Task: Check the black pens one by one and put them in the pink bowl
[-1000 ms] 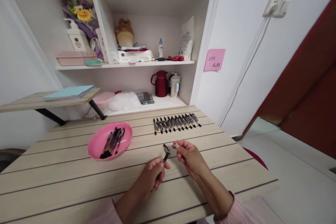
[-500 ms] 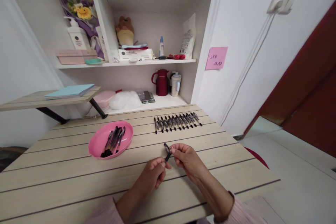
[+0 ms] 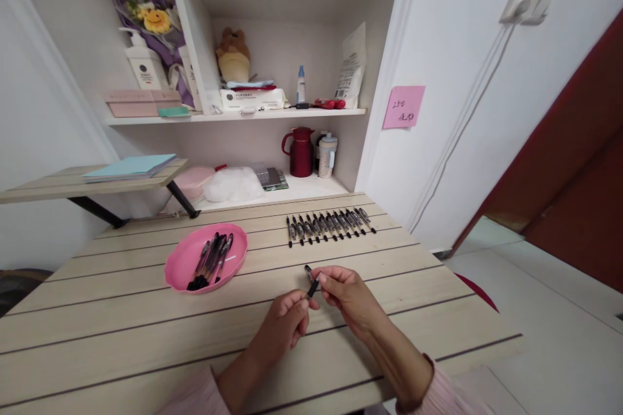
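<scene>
Low over the front middle of the table, both hands are closed around one black pen point(image 3: 313, 289). My left hand point(image 3: 286, 321) grips its lower part, mostly hidden by the fingers. With thumb and fingertips, my right hand point(image 3: 344, 292) pinches higher up; a dark, shiny end piece point(image 3: 308, 270) sticks out past these fingers. Whether that piece is joined to the rest, I cannot tell. Beyond the hands, several similar pens point(image 3: 331, 225) lie side by side in a slanted row. To the left, a pink scalloped tray point(image 3: 175, 267) holds several more dark pens point(image 3: 212, 260).
The slatted wooden table point(image 3: 121, 331) backs onto a white shelf unit point(image 3: 292, 115). A raised wooden stand point(image 3: 43, 185) with blue paper point(image 3: 130, 167) occupies the back left. A red jug point(image 3: 301, 154) and a pale cup point(image 3: 327, 157) stand on the lower shelf.
The pen has turned slightly between my fingers, and its upper end piece looks shorter against the right fingertips. Both hands stay in nearly the same place; the row and tray are unchanged.
</scene>
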